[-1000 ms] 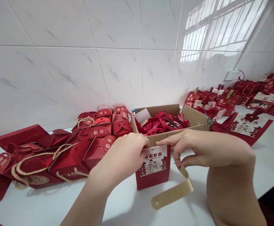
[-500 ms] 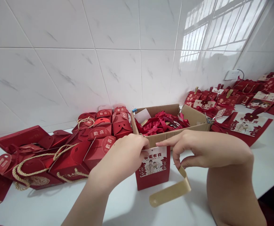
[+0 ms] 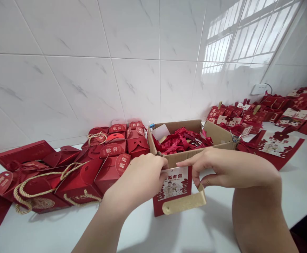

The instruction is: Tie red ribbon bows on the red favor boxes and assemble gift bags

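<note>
A red gift box with a white card showing a cartoon couple stands upright on the table in front of me. My left hand is closed on the top left edge of this box, its fingertips partly hidden behind the hand. Between thumb and fingers of my right hand is one end of a gold strap. The strap is bent, and its free end with a small hole hangs across the lower front of the box. My right index finger stretches to the box's top edge.
Behind the box, an open cardboard box holds dark red ribbons. Several red boxes with gold rope handles crowd the left. More red gift boxes line the right, along the tiled wall.
My right hand has brought the gold strap up and left, so it now overlaps the front of the gift box. My left hand keeps its grip. The view has tilted slightly.
</note>
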The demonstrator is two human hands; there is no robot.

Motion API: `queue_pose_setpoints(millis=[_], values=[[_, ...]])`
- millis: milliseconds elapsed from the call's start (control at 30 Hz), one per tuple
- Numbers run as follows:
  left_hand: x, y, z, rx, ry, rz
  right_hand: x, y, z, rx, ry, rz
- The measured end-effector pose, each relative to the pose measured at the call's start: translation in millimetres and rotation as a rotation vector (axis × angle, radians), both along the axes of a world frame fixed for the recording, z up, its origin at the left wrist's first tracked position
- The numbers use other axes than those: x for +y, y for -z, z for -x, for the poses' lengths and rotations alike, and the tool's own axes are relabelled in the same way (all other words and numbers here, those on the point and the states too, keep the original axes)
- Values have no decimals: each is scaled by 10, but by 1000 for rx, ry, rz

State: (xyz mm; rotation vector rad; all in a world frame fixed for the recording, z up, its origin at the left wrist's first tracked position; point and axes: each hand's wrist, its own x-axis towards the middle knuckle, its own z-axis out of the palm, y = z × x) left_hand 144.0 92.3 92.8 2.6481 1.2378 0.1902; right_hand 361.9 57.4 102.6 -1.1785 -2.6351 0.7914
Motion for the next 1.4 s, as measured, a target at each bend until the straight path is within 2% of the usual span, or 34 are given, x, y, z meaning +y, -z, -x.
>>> queue_pose_setpoints(millis=[233, 333, 433, 533, 633, 733, 833, 967, 1067, 1200, 1400], values=[[45, 42, 77, -13, 4, 155, -20, -18, 19, -37, 50, 30], [84, 62, 70, -11, 51, 106, -11, -26, 13, -24, 45, 18], [90, 11, 66, -60, 139, -6, -7, -51, 4, 30, 28, -68], [62, -97, 133, -245, 134, -59, -13, -64, 11, 292, 75, -254], [10, -190, 242, -547, 41, -16, -4, -27, 43, 734, 204, -402], [-66, -230, 300, -808, -13, 16, 21, 27, 105, 1090, 298, -422], [-149, -238, 278, -895, -3, 11, 13, 46, 198, 1241, 295, -401], [-227, -227, 205, -889, 20, 29, -53, 38, 354, 1194, 415, -442], [-249, -200, 174, -867, 26, -73, -85, 43, 446, 1068, 475, -572], [-254, -155, 168, -818, 40, -209, -87, 61, 489, 945, 483, -632], [-258, -118, 156, -783, 64, -309, -66, 73, 493, 935, 439, -615]])
